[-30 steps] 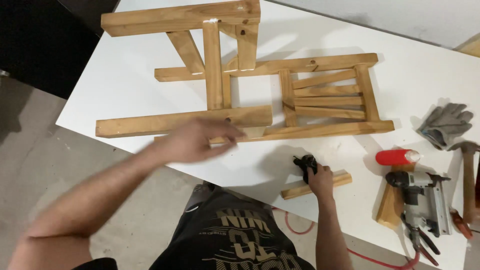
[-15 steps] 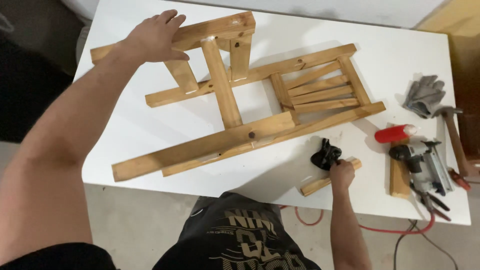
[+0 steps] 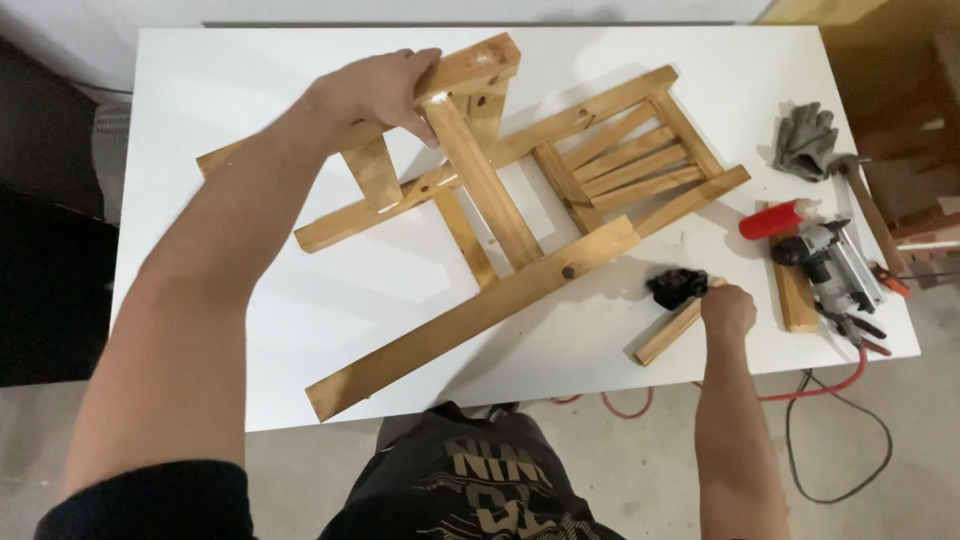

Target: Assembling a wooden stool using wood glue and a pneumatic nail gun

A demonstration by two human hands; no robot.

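A wooden chair frame (image 3: 520, 220) lies on its side across the white table (image 3: 250, 300). My left hand (image 3: 385, 92) grips the frame's upper rail near the far edge. My right hand (image 3: 727, 308) rests near the table's front right and closes on a small black object (image 3: 677, 287). A short wooden block (image 3: 668, 333) lies just under and beside that hand.
At the right end of the table lie a grey glove (image 3: 806, 138), a hammer (image 3: 860, 195), a red tube (image 3: 772, 219), a power saw (image 3: 830, 265) on a wood offcut (image 3: 797, 297), and pliers (image 3: 855, 327). A red cable (image 3: 620, 405) hangs below the front edge.
My left hand went from the lower rail to the upper rail and took hold. The frame has turned, its left end swinging towards me. My right hand stayed by the block.
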